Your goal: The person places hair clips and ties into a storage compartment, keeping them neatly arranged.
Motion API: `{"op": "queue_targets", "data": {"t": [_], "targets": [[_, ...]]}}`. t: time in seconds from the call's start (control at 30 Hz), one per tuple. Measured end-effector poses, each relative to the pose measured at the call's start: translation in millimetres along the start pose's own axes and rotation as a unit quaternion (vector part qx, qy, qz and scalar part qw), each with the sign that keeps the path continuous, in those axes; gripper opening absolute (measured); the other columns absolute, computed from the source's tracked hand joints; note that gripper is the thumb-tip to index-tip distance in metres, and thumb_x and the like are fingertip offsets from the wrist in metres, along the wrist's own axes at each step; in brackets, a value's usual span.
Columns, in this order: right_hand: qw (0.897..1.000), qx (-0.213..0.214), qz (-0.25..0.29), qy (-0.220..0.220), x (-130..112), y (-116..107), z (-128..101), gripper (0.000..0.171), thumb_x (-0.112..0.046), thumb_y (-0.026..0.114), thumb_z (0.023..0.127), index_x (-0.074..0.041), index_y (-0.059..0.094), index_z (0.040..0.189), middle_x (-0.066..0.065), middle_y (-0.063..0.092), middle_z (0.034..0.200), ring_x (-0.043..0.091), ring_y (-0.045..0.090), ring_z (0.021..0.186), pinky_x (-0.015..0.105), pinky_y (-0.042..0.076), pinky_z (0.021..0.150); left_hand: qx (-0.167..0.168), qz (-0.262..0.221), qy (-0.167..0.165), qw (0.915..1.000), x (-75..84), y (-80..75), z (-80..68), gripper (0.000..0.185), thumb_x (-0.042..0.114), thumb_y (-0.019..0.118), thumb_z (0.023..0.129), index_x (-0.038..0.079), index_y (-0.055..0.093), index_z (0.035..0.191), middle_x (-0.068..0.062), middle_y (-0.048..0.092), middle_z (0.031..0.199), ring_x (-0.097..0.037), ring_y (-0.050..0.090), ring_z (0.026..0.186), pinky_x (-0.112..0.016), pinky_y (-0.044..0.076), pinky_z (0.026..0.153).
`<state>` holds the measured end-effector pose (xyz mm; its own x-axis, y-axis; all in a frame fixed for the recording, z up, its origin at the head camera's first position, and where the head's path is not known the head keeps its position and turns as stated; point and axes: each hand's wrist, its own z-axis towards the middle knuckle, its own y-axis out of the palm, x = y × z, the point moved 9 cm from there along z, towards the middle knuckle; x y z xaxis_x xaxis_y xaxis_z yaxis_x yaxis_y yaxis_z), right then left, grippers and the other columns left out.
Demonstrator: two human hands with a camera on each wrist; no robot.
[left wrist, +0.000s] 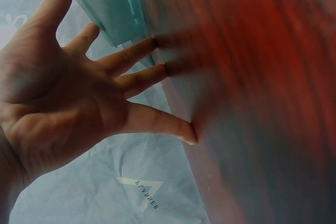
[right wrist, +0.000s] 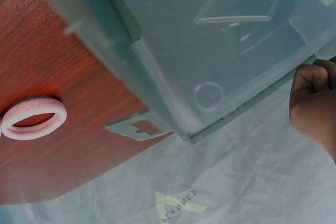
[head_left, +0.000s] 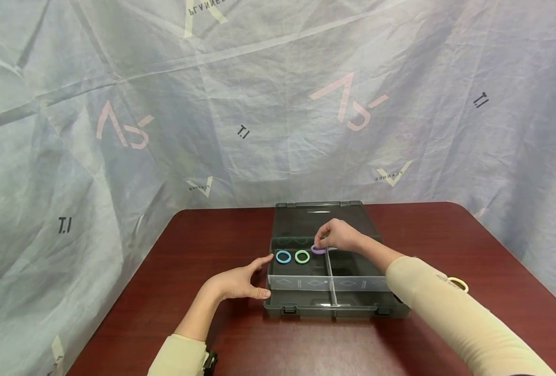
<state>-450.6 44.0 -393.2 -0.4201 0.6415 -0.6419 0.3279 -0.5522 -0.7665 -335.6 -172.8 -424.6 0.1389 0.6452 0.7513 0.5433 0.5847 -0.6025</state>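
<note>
A grey-green transparent plastic case [head_left: 311,312] lies open on the table, with its lid [head_left: 322,219] tilted back. My right hand [head_left: 339,234] pinches a purple hair tie [head_left: 318,252] over the back left compartment. In that compartment a blue hair tie [head_left: 283,262] and a green hair tie [head_left: 302,262] lie side by side. Spread at the case's left side is my left hand [head_left: 234,282], its index fingertip and thumb at the wall. The left wrist view shows the left hand's [left wrist: 73,93] palm with fingers apart. The right wrist view catches only part of the right hand [right wrist: 315,106].
Clear dividers [head_left: 301,282] split the case into several compartments. A pale yellow hair tie [head_left: 458,283] shows on the table beside the right sleeve. In the right wrist view a pink ribbed hair tie [right wrist: 34,118] lies near the case's latch [right wrist: 139,126]. Grey cloth [head_left: 259,104] hangs behind.
</note>
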Motion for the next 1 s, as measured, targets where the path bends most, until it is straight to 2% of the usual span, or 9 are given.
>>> {"op": "queue_targets", "data": {"t": [0.13,0.37,0.57,0.77,1.0], "targets": [[1.000,0.001,-0.021,0.009,0.3,3.8,0.2,0.007,-0.016,0.072,0.085,-0.017,0.073,0.078,-0.006,0.067,0.086,0.014,0.054,0.076,0.032,0.044,0.066,-0.001,-0.002,0.000,1.0000,1.0,0.6,0.0,0.093,0.030,0.076,0.082,0.028,0.017,0.153,-0.020,0.024,0.151,-0.036,0.027,0.137,-0.053,0.032,0.101],[0.998,0.021,-0.056,0.029,4.1,4.8,-0.1,0.008,-0.014,0.074,0.083,-0.017,0.073,0.075,-0.008,0.066,0.077,0.013,0.052,0.070,0.030,0.042,0.062,-0.004,0.001,0.007,1.0000,4.4,1.1,0.3,0.093,0.029,0.076,0.083,0.024,0.016,0.154,-0.021,0.024,0.151,-0.037,0.027,0.137,-0.053,0.032,0.101],[0.998,0.031,-0.043,0.041,6.3,6.4,-0.3,0.009,-0.012,0.073,0.083,-0.015,0.073,0.075,-0.006,0.067,0.076,0.013,0.055,0.072,0.030,0.044,0.065,-0.002,0.004,0.008,1.0000,5.6,0.2,0.3,0.093,0.029,0.076,0.082,0.023,0.016,0.154,-0.022,0.024,0.151,-0.037,0.026,0.137,-0.053,0.031,0.102],[0.998,0.023,-0.025,0.047,4.7,7.9,-2.7,0.008,-0.008,0.070,0.085,-0.011,0.074,0.078,-0.004,0.068,0.078,0.013,0.058,0.075,0.032,0.046,0.067,-0.001,0.007,0.008,0.9999,5.2,0.0,-0.1,0.094,0.030,0.076,0.082,0.024,0.016,0.154,-0.021,0.024,0.151,-0.037,0.026,0.137,-0.054,0.030,0.102],[0.997,0.026,-0.030,0.060,4.0,9.1,-4.1,0.006,-0.007,0.071,0.084,-0.009,0.075,0.079,-0.003,0.068,0.080,0.014,0.059,0.077,0.034,0.047,0.069,0.002,0.011,0.001,0.9999,3.2,1.0,-2.2,0.094,0.033,0.076,0.082,0.025,0.016,0.154,-0.021,0.024,0.152,-0.037,0.027,0.137,-0.054,0.032,0.101]]}}
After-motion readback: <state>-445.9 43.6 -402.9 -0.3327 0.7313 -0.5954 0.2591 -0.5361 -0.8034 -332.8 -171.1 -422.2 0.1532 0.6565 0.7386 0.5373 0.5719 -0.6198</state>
